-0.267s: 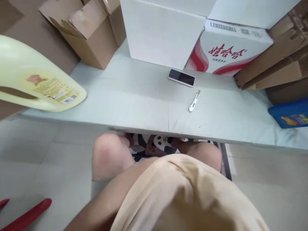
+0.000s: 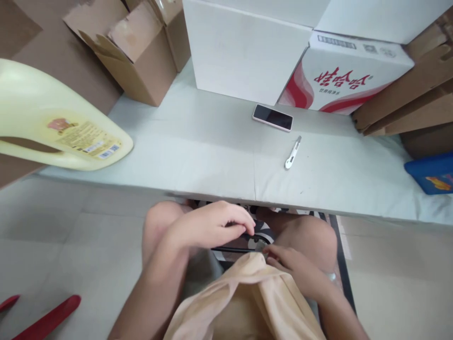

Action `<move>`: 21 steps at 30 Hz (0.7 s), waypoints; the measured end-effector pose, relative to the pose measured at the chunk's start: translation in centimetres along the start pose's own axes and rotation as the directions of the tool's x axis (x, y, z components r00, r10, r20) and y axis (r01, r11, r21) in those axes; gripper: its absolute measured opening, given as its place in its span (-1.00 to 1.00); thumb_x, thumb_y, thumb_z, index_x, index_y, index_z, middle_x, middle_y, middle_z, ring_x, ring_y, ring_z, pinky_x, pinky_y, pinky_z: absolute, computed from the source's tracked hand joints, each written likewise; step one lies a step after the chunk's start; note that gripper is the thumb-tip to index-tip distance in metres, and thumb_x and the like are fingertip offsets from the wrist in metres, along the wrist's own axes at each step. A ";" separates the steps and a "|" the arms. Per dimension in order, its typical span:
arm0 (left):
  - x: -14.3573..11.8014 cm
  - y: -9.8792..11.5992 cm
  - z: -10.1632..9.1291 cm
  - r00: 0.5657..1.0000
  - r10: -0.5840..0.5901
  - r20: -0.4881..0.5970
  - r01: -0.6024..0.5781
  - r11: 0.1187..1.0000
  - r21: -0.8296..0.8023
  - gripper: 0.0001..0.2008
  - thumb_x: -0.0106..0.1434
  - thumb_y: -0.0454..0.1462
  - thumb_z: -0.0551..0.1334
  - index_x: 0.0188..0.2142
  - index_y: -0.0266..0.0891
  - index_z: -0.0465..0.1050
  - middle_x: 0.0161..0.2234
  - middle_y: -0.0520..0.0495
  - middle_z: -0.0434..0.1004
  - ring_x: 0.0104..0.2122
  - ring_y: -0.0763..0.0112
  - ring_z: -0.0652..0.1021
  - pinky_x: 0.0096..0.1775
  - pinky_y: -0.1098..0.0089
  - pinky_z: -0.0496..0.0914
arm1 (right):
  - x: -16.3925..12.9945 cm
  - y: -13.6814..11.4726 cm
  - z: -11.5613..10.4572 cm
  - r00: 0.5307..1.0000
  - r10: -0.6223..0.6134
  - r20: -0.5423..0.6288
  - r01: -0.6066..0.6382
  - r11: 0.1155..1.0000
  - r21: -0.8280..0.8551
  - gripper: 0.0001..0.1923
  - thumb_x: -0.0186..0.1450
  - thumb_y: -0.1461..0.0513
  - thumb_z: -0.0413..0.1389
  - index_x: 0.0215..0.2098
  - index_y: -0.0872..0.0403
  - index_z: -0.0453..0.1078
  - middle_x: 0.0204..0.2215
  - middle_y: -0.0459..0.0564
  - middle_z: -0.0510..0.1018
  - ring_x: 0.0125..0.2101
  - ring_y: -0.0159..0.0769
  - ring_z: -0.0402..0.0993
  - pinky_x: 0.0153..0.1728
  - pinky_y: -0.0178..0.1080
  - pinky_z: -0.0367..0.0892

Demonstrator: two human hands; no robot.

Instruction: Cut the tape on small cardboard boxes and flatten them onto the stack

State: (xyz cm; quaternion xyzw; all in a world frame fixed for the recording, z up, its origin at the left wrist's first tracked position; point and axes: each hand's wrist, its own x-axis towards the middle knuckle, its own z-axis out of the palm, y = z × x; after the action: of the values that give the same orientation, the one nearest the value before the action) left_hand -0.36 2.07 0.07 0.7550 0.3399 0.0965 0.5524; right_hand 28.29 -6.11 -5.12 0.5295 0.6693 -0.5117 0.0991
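Observation:
My left hand (image 2: 208, 226) hovers over my lap just below the table's front edge, its fingers curled and pinching something small and dark that I cannot make out. My right hand (image 2: 293, 271) lies close beside it, fingertips on the hem of my beige shirt (image 2: 247, 302). Both hands meet above a black-and-white patterned cloth (image 2: 260, 236) between my knees. Whether the right hand grips anything is unclear.
The pale table (image 2: 212, 160) carries a phone (image 2: 272, 117), a small white utility knife (image 2: 292, 153), a yellow detergent jug (image 2: 53, 125) lying at the left, cardboard boxes (image 2: 138, 52), white cartons (image 2: 339, 71) and a blue item (image 2: 432, 172). Red objects (image 2: 49, 318) lie on the floor.
Both hands have come into view from under the table edge and now meet over my lap at the shirt hem. The view shifted slightly down.

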 end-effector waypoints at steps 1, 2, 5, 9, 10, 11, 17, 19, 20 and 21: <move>0.5 -0.3 -1.1 1.000 -0.017 -0.013 0.017 0.999 -0.028 -0.71 0.42 -0.35 0.12 -0.12 -0.20 0.66 0.06 -0.08 0.70 0.07 0.26 0.65 0.17 0.29 0.44 | 0.3 -0.3 -0.1 1.000 0.002 0.010 -0.002 1.000 0.009 -0.64 0.54 0.03 0.00 0.04 0.02 0.54 -0.10 0.08 0.68 -0.11 -0.15 0.63 -0.05 -0.10 0.52; 0.9 -0.6 -2.2 0.998 -0.039 -0.052 0.036 0.998 -0.047 -0.71 0.43 -0.32 0.13 -0.06 -0.20 0.65 0.08 -0.09 0.70 0.08 0.24 0.64 0.16 0.26 0.44 | 0.7 -0.7 -0.3 1.000 0.007 0.015 -0.007 1.000 0.014 -0.61 0.53 0.03 -0.05 0.05 -0.01 0.55 -0.08 0.09 0.70 -0.08 -0.10 0.64 -0.02 -0.08 0.51; 1.7 -2.3 -5.6 0.946 -0.129 -0.296 0.107 0.990 -0.092 -0.68 0.39 -0.24 0.17 0.04 -0.20 0.63 0.05 -0.13 0.70 0.00 0.22 0.64 0.07 0.23 0.47 | 2.0 -2.0 -1.5 1.000 0.025 -0.012 -0.025 1.000 0.001 -0.50 0.50 -0.01 -0.10 0.18 -0.01 0.51 0.07 0.14 0.67 0.05 0.01 0.62 0.11 0.01 0.47; 1.4 -6.3 -9.1 0.813 -0.115 -0.572 -0.033 0.970 -0.242 -0.72 0.33 -0.22 0.21 -0.05 -0.19 0.62 -0.08 -0.10 0.70 -0.19 0.35 0.60 -0.07 0.31 0.47 | 5.7 -5.4 -4.1 0.992 -0.017 -0.121 0.017 1.000 0.002 -0.43 0.47 -0.12 -0.06 0.13 0.04 0.52 0.04 0.16 0.67 0.02 0.01 0.63 0.08 0.00 0.52; 1.1 -7.5 -9.8 0.765 -0.142 -0.629 -0.065 0.953 -0.295 -0.75 0.31 -0.21 0.23 -0.10 -0.19 0.62 -0.17 -0.08 0.69 -0.28 0.38 0.57 -0.15 0.34 0.45 | 7.1 -6.8 -4.9 0.985 -0.053 -0.162 0.055 0.998 0.011 -0.45 0.47 -0.14 -0.05 0.08 0.04 0.53 -0.01 0.15 0.69 -0.02 -0.02 0.65 0.03 -0.04 0.54; 0.8 -8.5 -10.5 0.708 -0.184 -0.682 -0.097 0.931 -0.352 -0.77 0.29 -0.19 0.24 -0.14 -0.20 0.61 -0.27 -0.05 0.65 -0.36 0.42 0.52 -0.25 0.37 0.42 | 8.8 -8.3 -5.6 0.972 -0.099 -0.211 0.105 0.994 0.018 -0.47 0.47 -0.14 -0.03 0.02 0.04 0.55 -0.07 0.13 0.70 -0.08 -0.05 0.66 -0.03 -0.07 0.56; -0.7 -11.4 -13.5 0.376 -0.326 -0.868 -0.411 0.781 -0.471 -0.85 0.24 -0.18 0.24 -0.38 -0.20 0.49 -0.58 0.11 0.29 -0.54 0.52 0.31 -0.45 0.44 0.22 | 22.3 -20.5 -9.2 0.772 -0.432 -0.467 0.489 0.872 0.001 -0.71 0.42 0.06 0.08 -0.07 0.05 0.52 -0.37 0.00 0.64 -0.39 -0.25 0.61 -0.26 -0.18 0.58; -0.8 -11.5 -14.0 0.294 -0.384 -0.875 -0.515 0.708 -0.483 -0.87 0.22 -0.19 0.26 -0.39 -0.19 0.44 -0.60 0.13 0.25 -0.56 0.53 0.28 -0.49 0.47 0.16 | 27.2 -25.5 -10.0 0.631 -0.574 -0.522 0.636 0.768 -0.075 -0.74 0.40 0.12 0.11 -0.04 0.04 0.52 -0.04 0.09 0.64 -0.34 -0.29 0.63 -0.24 -0.17 0.60; -0.9 -11.5 -14.2 0.250 -0.424 -0.870 -0.558 0.671 -0.488 -0.89 0.20 -0.21 0.27 -0.37 -0.18 0.42 -0.61 0.14 0.23 -0.58 0.54 0.26 -0.51 0.48 0.12 | 29.6 -27.9 -10.4 0.559 -0.635 -0.533 0.681 0.718 -0.141 -0.74 0.40 0.13 0.12 -0.03 0.03 0.52 0.18 0.13 0.54 -0.27 -0.27 0.64 -0.20 -0.15 0.62; -1.1 -11.5 -14.4 0.199 -0.466 -0.862 -0.600 0.638 -0.483 -0.90 0.19 -0.22 0.27 -0.36 -0.17 0.40 -0.62 0.16 0.20 -0.59 0.55 0.23 -0.53 0.49 0.08 | 31.9 -30.2 -10.7 0.499 -0.684 -0.532 0.711 0.674 -0.201 -0.74 0.41 0.12 0.13 0.00 0.02 0.52 0.33 0.14 0.40 -0.18 -0.23 0.66 -0.15 -0.12 0.63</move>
State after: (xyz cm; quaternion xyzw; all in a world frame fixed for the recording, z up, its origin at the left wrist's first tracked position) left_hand -13.31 14.27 -4.69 0.2132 0.4890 0.7111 0.4580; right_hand -5.15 24.24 -4.22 0.3428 0.8105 -0.3404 -0.3312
